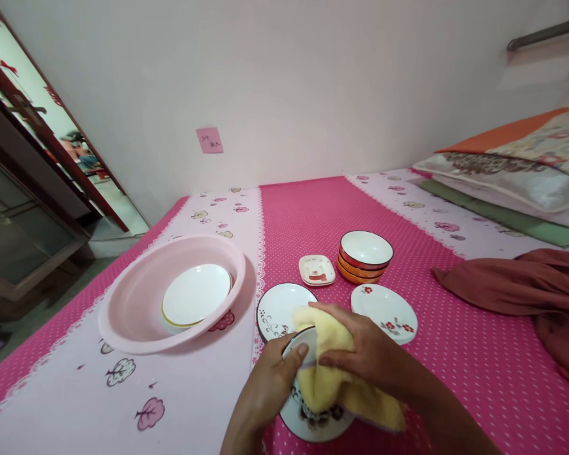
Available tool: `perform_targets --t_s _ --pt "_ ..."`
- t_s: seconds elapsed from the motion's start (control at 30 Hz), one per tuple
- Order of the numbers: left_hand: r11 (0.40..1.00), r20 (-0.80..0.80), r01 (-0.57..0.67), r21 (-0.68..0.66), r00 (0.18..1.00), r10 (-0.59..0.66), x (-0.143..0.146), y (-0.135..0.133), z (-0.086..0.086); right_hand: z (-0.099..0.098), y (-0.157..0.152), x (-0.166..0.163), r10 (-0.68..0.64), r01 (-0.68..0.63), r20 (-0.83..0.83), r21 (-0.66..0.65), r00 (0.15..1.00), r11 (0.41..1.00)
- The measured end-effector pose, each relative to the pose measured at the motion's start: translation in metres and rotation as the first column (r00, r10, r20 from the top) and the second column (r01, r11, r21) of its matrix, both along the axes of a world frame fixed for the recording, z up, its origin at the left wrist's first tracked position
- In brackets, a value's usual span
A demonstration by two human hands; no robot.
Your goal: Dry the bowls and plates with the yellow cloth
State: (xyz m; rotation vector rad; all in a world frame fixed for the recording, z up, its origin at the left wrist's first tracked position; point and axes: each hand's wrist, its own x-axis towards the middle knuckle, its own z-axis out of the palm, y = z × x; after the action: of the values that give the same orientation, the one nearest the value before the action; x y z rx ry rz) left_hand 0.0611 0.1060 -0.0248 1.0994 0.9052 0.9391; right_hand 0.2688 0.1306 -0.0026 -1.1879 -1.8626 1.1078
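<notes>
My left hand point(275, 376) grips the dark rim of a white bowl point(308, 344), thumb on the inside. With my right hand point(355, 344) I press a yellow cloth point(327, 379) over the bowl's right side; the cloth hides most of it. Beneath lies a white plate with a brown flower pattern point(313, 430), partly covered. Just beyond is another patterned white plate point(284, 306). An oval plate with red flowers point(384, 309) sits to the right. Farther back are small square dishes point(317, 268) and a stack of orange and red bowls point(365, 253).
A pink basin point(123, 291) on the left holds white plates point(196, 294). Brown-red fabric point(507, 284) lies at the right, with stacked pillows point(516, 167) behind it. A pink patterned cloth point(298, 221) covers the surface up to the wall. A doorway opens at far left.
</notes>
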Motion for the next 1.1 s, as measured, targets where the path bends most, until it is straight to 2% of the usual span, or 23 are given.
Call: perform_targets --t_s 0.2,0.37,0.5,0.7,0.9,1.1 --pt "0.994 0.105 -0.041 -0.099 0.993 0.052 -0.004 0.0 0.002 -0.004 0.002 -0.003 -0.039 0.039 -0.031 -0.008 0.999 0.999" --pt "0.952 0.245 -0.201 -0.23 0.935 0.257 -0.006 0.002 0.005 -0.004 -0.001 -0.011 -0.136 0.109 -0.219 -0.13 0.966 0.986" --pt "0.892 0.296 -0.348 -0.288 0.854 0.428 -0.007 0.004 0.009 -0.008 -0.002 -0.02 -0.225 0.159 -0.36 -0.204 0.906 0.966" --pt "0.844 0.323 -0.433 -0.316 0.788 0.525 -0.01 0.008 0.007 -0.02 -0.009 -0.039 -0.34 0.205 -0.491 -0.308 0.802 0.929" --pt "0.768 0.377 -0.544 -0.338 0.669 0.64 -0.007 0.012 -0.001 -0.029 -0.02 -0.061 -0.471 0.272 -0.547 -0.408 0.692 0.872" --pt "0.663 0.396 -0.635 -0.397 0.533 0.748 0.012 0.009 -0.005 -0.037 -0.023 -0.073 -0.531 0.18 -0.618 -0.539 0.58 0.823"
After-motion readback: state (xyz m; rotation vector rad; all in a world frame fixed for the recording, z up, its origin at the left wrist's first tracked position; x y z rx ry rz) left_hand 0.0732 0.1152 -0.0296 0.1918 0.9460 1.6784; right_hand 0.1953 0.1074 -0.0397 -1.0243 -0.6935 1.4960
